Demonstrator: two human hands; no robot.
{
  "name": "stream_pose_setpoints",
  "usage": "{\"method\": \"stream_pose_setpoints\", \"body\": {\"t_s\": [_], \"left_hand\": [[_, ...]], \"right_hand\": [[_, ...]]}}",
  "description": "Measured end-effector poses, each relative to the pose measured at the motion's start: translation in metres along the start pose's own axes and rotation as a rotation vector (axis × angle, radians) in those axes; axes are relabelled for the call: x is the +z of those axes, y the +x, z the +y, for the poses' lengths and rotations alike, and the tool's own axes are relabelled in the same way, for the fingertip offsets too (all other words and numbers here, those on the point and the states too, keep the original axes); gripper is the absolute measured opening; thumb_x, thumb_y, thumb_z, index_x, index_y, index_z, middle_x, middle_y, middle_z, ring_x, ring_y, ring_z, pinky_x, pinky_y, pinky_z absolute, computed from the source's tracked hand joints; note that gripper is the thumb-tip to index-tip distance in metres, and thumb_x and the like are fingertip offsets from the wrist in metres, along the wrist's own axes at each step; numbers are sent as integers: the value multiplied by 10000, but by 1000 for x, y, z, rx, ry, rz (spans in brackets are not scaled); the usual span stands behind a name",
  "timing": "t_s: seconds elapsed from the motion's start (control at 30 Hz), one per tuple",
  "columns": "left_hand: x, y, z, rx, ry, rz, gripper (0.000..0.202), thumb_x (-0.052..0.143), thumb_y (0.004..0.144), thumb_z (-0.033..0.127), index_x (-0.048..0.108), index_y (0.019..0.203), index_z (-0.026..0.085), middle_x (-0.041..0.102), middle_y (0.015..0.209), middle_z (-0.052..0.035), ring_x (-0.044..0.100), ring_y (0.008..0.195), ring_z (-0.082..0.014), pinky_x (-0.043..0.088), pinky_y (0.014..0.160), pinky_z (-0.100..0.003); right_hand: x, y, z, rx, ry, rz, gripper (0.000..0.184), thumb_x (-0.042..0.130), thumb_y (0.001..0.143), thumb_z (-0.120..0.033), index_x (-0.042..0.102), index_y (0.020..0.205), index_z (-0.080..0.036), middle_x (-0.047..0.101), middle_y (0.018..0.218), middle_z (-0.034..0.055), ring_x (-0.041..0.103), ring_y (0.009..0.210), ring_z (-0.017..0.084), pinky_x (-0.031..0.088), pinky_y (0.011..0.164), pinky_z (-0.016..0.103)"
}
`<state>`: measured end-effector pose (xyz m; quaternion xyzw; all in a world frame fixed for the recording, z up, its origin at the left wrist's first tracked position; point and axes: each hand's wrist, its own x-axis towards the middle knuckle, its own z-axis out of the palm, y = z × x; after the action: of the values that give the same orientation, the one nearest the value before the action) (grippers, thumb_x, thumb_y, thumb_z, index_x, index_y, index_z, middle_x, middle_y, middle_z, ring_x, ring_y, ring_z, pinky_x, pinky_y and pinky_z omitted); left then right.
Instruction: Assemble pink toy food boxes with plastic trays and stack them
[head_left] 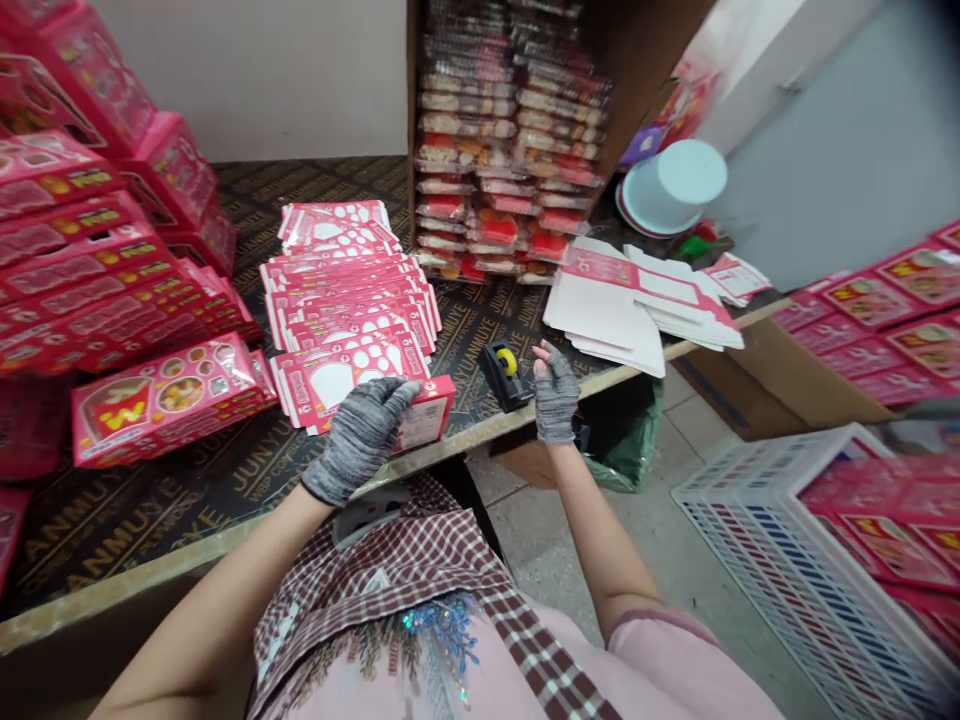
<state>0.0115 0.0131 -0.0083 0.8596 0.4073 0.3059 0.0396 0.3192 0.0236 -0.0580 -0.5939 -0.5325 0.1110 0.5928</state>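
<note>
My left hand (367,430), in a grey knitted glove, is closed on a small pink carton (426,418) at the table's front edge. The glove hides part of the carton, and a printed pale panel faces me. My right hand (555,388), in a glove that leaves fingertips bare, is raised just right of a black tape dispenser (505,376) with a yellow core. Its bent fingers look slightly apart, with nothing visible between them. Behind my left hand lies a spread stack of flat pink carton blanks (349,300) with white cut-outs.
Finished pink boxes (172,395) are piled at left. A brown shelf box (510,170) holds many wrapped packets. White-and-pink card sheets (607,305) lie at right near a pale blue tub (679,185). Below are a green-lined bin (626,440) and a white crate (757,530).
</note>
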Motion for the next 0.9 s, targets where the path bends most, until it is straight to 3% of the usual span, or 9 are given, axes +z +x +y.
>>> {"method": "stream_pose_setpoints", "body": {"t_s": [0.07,0.13,0.23,0.43,0.63,0.77,0.9], "left_hand": [[0,-3,-3,31,65,-11,473,468,856,98,688,1254,226,729,1147,-139,693,958,-275,548,802,-399],[0,-5,-3,50,99,-28,492,476,847,80,691,1254,254,718,1163,-139,686,974,-288,531,799,-405],[1,-7,-2,34,73,-31,461,490,865,110,695,1241,282,719,1137,-125,682,961,-285,519,809,-401],[4,-6,2,8,47,-1,456,521,838,116,720,1205,298,735,1081,-124,684,904,-284,520,780,-408],[5,-6,-5,-30,-92,78,348,582,851,217,751,1147,283,748,1050,-124,693,914,-299,551,813,-447],[8,-6,-11,-82,-192,139,293,589,877,286,767,1108,259,762,1015,-112,698,937,-294,567,850,-452],[12,-8,-12,-79,-212,118,304,600,873,288,758,1129,252,761,1045,-119,698,964,-303,558,899,-482]], "right_hand": [[-17,3,35,94,-154,22,285,636,843,-465,743,917,-211,733,1121,111,615,1180,271,384,1144,508],[-27,2,62,180,-238,-95,218,715,753,-435,716,771,-218,745,968,93,622,1131,284,395,1119,522],[-31,-2,80,248,-280,-266,150,764,682,-369,699,681,-234,738,860,69,621,1123,298,398,1102,531],[-21,5,79,252,-244,-297,141,770,625,-338,677,580,-242,753,891,67,632,1134,313,427,1070,510],[-21,-9,78,374,-65,-55,248,725,630,-457,660,629,-218,750,1012,97,659,1037,263,471,1026,470],[-26,-31,79,503,-24,-38,311,721,592,-503,646,636,-205,744,844,57,658,816,218,531,894,436],[-21,-43,80,531,-53,-33,265,712,593,-458,628,585,-206,670,625,-9,602,681,183,540,823,395]]}}
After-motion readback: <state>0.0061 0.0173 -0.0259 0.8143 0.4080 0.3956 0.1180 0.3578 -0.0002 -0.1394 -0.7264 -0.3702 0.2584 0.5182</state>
